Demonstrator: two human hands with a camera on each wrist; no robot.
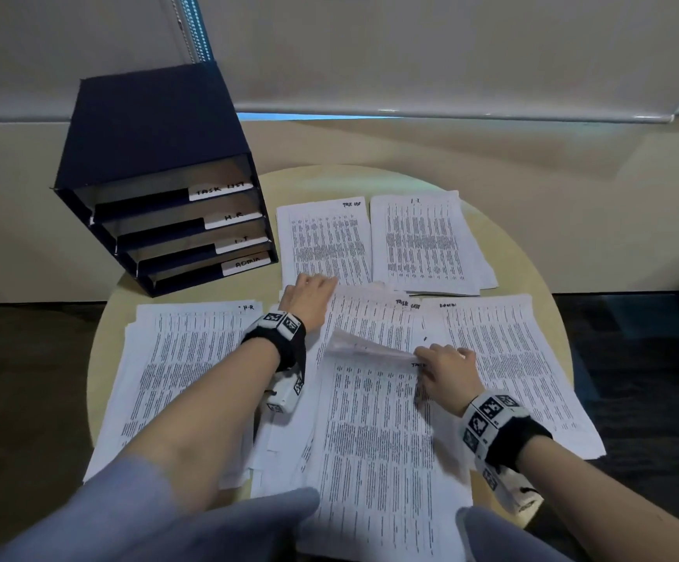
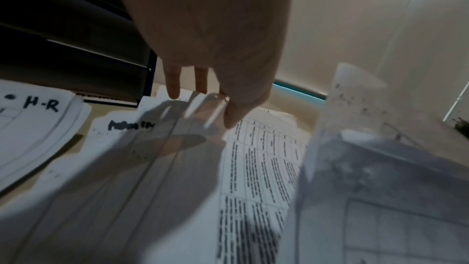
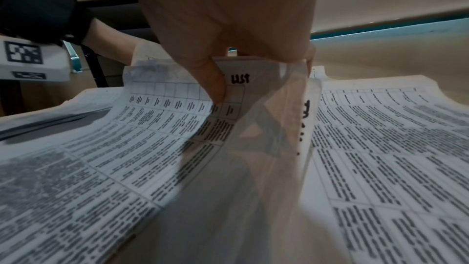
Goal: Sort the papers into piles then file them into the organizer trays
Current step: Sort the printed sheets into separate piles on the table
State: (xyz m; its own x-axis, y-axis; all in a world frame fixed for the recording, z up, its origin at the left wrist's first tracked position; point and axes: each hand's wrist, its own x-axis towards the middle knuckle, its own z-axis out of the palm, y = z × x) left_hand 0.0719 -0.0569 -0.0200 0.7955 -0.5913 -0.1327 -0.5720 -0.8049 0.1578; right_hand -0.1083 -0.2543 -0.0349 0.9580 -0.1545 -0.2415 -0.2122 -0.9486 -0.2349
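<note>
A loose stack of printed papers [image 1: 374,432] lies in the middle of the round table [image 1: 532,253]. My right hand [image 1: 437,358] pinches the top right corner of its top sheet [image 1: 366,346], marked TASK LIST, and curls it up off the stack; the thumb [image 3: 215,89] presses beside the word LIST. My left hand [image 1: 309,292] rests with straight fingers [image 2: 174,85] on the stack's far left edge. Sorted piles lie around: TASK LIST [image 1: 323,241], I.T [image 1: 427,245], H.R [image 1: 183,379] and ADMIN [image 1: 512,371].
A dark blue organizer [image 1: 155,176] stands at the table's back left, its four trays labelled TASK LIST, H.R, I.T and ADMIN from top to bottom. A wall with a lowered blind runs behind the table. Dark floor surrounds it.
</note>
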